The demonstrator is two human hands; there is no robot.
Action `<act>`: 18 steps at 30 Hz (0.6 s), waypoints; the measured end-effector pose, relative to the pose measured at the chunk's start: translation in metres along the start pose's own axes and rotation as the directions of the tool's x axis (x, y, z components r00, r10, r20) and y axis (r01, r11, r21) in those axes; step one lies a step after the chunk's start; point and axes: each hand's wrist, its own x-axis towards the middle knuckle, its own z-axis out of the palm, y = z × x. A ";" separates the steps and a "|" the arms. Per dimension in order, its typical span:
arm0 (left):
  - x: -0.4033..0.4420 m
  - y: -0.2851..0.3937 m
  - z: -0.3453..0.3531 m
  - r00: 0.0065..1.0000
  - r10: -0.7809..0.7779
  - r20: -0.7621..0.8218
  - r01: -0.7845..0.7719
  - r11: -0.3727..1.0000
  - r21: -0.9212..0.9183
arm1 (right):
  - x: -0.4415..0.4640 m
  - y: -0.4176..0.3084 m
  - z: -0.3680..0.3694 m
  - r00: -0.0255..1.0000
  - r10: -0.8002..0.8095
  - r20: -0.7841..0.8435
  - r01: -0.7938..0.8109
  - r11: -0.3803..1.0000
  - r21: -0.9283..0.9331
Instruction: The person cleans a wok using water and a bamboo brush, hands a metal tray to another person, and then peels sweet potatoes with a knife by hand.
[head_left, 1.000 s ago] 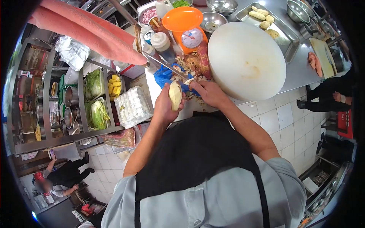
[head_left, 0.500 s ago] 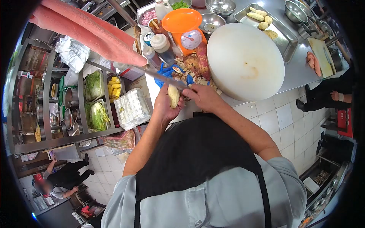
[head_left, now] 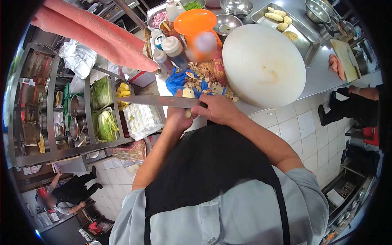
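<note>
My left hand (head_left: 178,116) is closed around a peeled, pale yellow sweet potato (head_left: 188,93), just in front of my apron. My right hand (head_left: 217,108) grips the handle of a long kitchen knife (head_left: 157,101). The blade lies across the sweet potato, points left and hides its middle. Beyond my hands, peelings (head_left: 204,85) are spread over the counter beside a crumpled blue plastic bag (head_left: 175,81). Reddish unpeeled sweet potatoes (head_left: 219,70) lie behind the peelings.
A large round white cutting board (head_left: 264,65) sits right of the peelings. An orange scale (head_left: 195,21) and sauce bottles (head_left: 173,47) stand behind. At the far right, a metal tray (head_left: 312,51) holds several peeled pieces (head_left: 274,17). People stand at both sides.
The knife has swung from slanting up and left to lying nearly level across the sweet potato. My right hand has shifted slightly, and my left hand still holds the sweet potato.
</note>
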 end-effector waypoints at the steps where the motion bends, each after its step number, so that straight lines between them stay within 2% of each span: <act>1: 0.006 0.001 -0.010 0.989 -0.008 0.149 0.004 1.000 0.028 | 0.006 0.010 0.003 0.999 0.035 -0.014 -0.035 0.999 0.010; 4: 0.002 0.001 -0.026 0.947 0.025 0.320 -0.077 0.985 0.152 | 0.012 0.028 -0.010 0.979 0.204 0.004 -0.204 0.974 0.096; 5: 0.004 0.002 -0.026 0.953 0.054 0.300 -0.109 0.979 0.171 | 0.013 0.030 -0.014 0.963 0.269 0.031 -0.271 0.954 0.132; 9: 0.010 -0.001 -0.024 0.965 0.146 0.216 -0.202 0.944 0.261 | 0.009 0.016 -0.005 0.992 0.116 0.053 -0.121 0.987 0.106; 11: 0.002 -0.001 -0.020 0.939 0.199 0.280 -0.280 0.915 0.291 | 0.008 0.006 -0.002 0.996 0.031 0.080 -0.034 0.999 0.041; 14: -0.006 0.000 -0.023 0.927 0.218 0.306 -0.321 0.882 0.344 | 0.019 0.039 0.005 0.988 0.154 0.010 -0.153 0.969 0.195; 18: -0.019 0.003 -0.029 0.891 0.243 0.384 -0.384 0.853 0.354 | 0.006 0.037 -0.015 0.948 0.311 0.072 -0.319 0.914 0.249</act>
